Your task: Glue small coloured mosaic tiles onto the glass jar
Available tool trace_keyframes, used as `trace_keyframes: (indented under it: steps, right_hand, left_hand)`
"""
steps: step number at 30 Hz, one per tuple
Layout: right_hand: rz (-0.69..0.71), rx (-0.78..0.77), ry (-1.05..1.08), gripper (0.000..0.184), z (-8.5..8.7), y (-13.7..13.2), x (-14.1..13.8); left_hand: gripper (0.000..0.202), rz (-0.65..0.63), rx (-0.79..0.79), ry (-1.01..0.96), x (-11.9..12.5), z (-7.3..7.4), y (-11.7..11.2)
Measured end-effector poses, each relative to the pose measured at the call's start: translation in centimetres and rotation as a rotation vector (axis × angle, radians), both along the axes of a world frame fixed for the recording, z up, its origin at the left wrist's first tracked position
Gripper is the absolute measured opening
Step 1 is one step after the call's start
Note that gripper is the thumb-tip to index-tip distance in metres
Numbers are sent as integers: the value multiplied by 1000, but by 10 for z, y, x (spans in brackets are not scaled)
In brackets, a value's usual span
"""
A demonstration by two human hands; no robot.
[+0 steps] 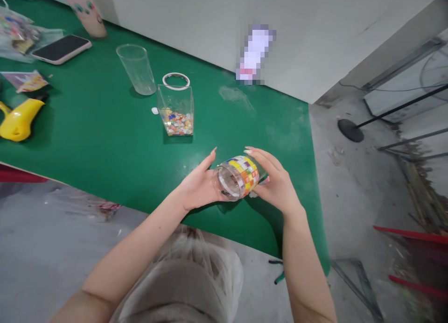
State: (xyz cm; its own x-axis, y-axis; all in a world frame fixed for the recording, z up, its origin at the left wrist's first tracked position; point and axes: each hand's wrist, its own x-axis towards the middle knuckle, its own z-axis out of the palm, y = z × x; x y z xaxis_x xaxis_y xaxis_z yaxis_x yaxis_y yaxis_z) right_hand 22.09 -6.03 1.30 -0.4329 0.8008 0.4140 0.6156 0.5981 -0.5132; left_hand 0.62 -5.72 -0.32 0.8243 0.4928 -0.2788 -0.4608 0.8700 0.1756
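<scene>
A clear glass cup [242,174] lies tilted on its side between my hands, its open rim toward the lower left. Yellow, white, orange and purple mosaic tiles cover part of its outside, and a clear band is left by the rim. My left hand [199,185] cradles the cup from below at the rim end, thumb raised. Curled around the far end is my right hand [275,178], with its fingertips at the tiles. Beyond them stands a clear square container [177,120] of small coloured tiles, next to a roll of tape [176,81].
A clear tumbler [136,71] stands on the green table [115,122] by the wall. To the left are a phone [63,49], a pink cup [86,12], a yellow tool [21,120] and plastic bags [21,33]. A blurred-out phone-like screen [255,54] leans against the wall.
</scene>
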Motion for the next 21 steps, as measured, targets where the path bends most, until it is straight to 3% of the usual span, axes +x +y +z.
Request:
trace_keyframes:
  steps: [12,21]
  right_hand:
    - [-5,23,27,60,0,0,-1]
    - [-161,167,96,60,-2,5,6]
  left_hand:
    - [81,-18,60,-51,0,-3,1]
    - [87,67,72,78,-4,-1,-2]
